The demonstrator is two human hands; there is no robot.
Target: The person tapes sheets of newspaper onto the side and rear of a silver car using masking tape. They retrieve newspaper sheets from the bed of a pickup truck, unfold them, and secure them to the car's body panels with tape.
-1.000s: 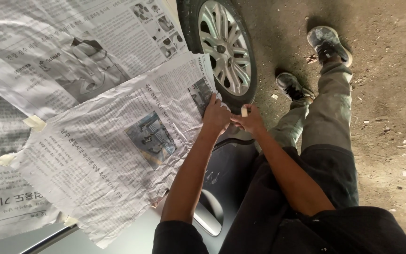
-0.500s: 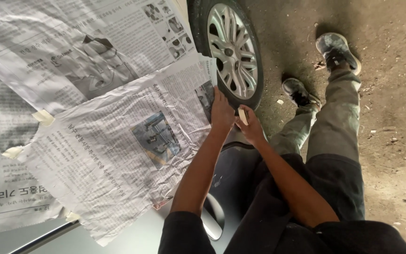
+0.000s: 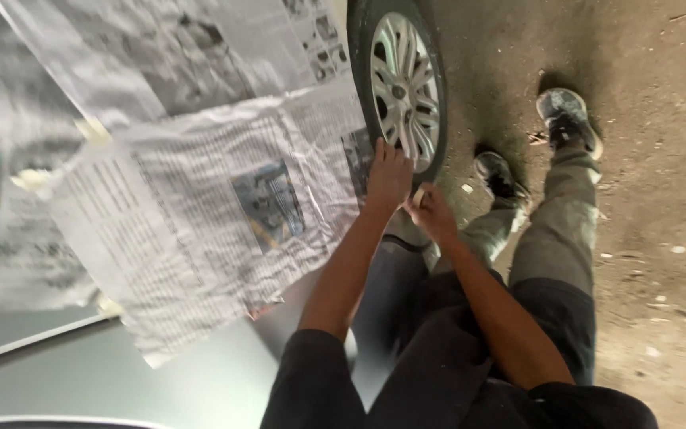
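Left hand (image 3: 388, 176) was pressed flat, grip released, on the right edge of the newspaper sheet (image 3: 224, 230) taped over the grey car body (image 3: 121, 381), just beside the wheel (image 3: 402, 87). Right hand (image 3: 432, 214) was clenched on a small masking tape roll (image 3: 418, 196), near the left hand.

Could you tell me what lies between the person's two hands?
Head view: nothing. Left hand presses newspaper; right hand holds a small tape piece.

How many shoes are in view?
2. One grey shoe on the dirt ground at upper right; one darker shoe nearer the car wheel, just right of the tyre. Neither is hidden.
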